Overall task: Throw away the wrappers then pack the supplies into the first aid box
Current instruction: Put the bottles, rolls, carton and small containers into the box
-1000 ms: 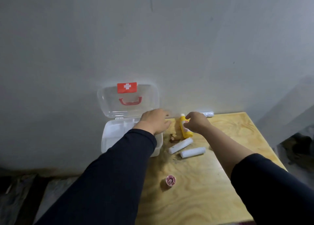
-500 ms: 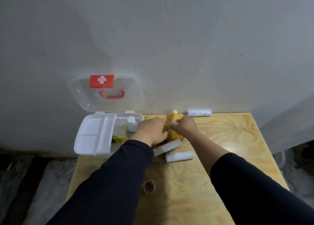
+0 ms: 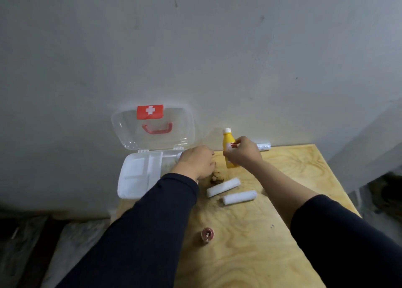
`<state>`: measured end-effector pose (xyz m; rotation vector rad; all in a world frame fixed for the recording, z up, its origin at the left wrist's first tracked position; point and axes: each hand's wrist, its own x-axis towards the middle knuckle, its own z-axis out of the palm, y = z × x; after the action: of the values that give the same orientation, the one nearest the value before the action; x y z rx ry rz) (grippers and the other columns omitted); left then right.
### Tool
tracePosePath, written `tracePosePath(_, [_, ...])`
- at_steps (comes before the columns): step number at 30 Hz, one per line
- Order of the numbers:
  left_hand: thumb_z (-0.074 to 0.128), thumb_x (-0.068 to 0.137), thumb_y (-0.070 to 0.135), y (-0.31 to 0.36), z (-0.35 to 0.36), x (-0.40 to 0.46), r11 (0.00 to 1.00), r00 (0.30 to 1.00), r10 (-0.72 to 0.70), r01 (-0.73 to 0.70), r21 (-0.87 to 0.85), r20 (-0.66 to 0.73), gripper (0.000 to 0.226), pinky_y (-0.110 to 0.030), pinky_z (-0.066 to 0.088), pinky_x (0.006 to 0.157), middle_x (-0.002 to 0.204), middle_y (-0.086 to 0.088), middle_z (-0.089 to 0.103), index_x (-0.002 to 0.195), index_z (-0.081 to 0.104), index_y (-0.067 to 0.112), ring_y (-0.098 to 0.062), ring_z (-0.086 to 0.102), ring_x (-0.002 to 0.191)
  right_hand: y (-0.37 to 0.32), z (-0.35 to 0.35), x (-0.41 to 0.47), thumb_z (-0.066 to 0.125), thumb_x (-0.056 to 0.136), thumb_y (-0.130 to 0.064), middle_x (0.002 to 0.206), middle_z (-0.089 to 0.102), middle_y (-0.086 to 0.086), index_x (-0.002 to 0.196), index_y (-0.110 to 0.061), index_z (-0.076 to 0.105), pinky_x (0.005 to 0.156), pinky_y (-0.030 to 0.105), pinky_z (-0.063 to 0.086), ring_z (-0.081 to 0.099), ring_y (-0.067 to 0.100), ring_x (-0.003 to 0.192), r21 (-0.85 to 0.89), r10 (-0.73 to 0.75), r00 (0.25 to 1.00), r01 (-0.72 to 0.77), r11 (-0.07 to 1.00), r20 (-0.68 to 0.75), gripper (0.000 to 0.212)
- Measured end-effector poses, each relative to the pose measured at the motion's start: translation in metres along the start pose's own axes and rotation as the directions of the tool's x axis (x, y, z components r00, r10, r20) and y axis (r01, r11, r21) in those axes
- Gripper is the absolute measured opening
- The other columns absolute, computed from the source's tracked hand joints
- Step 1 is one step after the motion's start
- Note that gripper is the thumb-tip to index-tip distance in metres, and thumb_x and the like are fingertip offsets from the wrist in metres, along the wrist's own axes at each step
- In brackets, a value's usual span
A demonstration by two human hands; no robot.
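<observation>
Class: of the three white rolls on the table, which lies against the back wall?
The sparkly-wrapped roll behind the right hand; the two plain rolls lie mid-table.

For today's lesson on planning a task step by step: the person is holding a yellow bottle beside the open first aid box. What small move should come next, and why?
Probably carry the yellow bottle leftward and set it into the first aid box. The right hand already grips it upright, the lid is open, and the left hand rests at the box's edge.

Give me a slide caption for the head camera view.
Right hand lifts a yellow bottle beside the open first aid box; two gauze rolls wait on the table.
</observation>
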<state>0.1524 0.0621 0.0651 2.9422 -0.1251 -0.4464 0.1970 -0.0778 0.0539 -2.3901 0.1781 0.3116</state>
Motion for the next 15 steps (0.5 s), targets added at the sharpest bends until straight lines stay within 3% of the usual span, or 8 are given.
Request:
tracePosePath(7, [0.048,0.097,0.033,-0.044,-0.023,-0.053,1.000,0.989,-0.011,0.009,-0.016,-0.145,0.050,-0.041,0.043,0.103,0.148,-0.002,0.045,0.144,0.043,0.018,-0.027,0.047,0.131,-0.057,0.006,-0.054,0.069,0.076,-0.030,0.114,0.063,0.010,0.128,-0.013,0.046,0.090,0.045,0.054,0.062,0.028,0.104,0.036,-0.118,0.993,0.119,0.992,-0.028,0.059])
tracePosePath(12, [0.054,0.095,0.036,-0.081,-0.011,-0.082,0.998,0.985,-0.040,0.030,-0.057,-0.171,0.057,-0.040,0.040,0.104,0.148,-0.005,0.042,0.145,0.038,0.014,-0.029,0.044,0.133,-0.075,0.031,-0.084,0.070,0.073,-0.023,0.110,0.065,0.010,0.119,-0.011,0.053,0.081,0.038,0.052,0.061,0.028,0.101,0.037,-0.176,0.984,0.176,0.984,0.001,0.050])
tracePosePath(15, [0.055,0.093,0.046,-0.096,0.005,-0.091,0.995,0.992,-0.079,0.071,-0.075,-0.102,0.071,-0.041,0.034,0.111,0.157,-0.005,0.030,0.150,0.028,0.013,-0.030,0.035,0.140,-0.079,0.051,-0.097,0.069,0.075,-0.021,0.107,0.065,0.012,0.117,-0.008,0.054,0.078,0.037,0.050,0.061,0.030,0.100,0.002,-0.203,0.979,0.203,0.979,0.013,0.047])
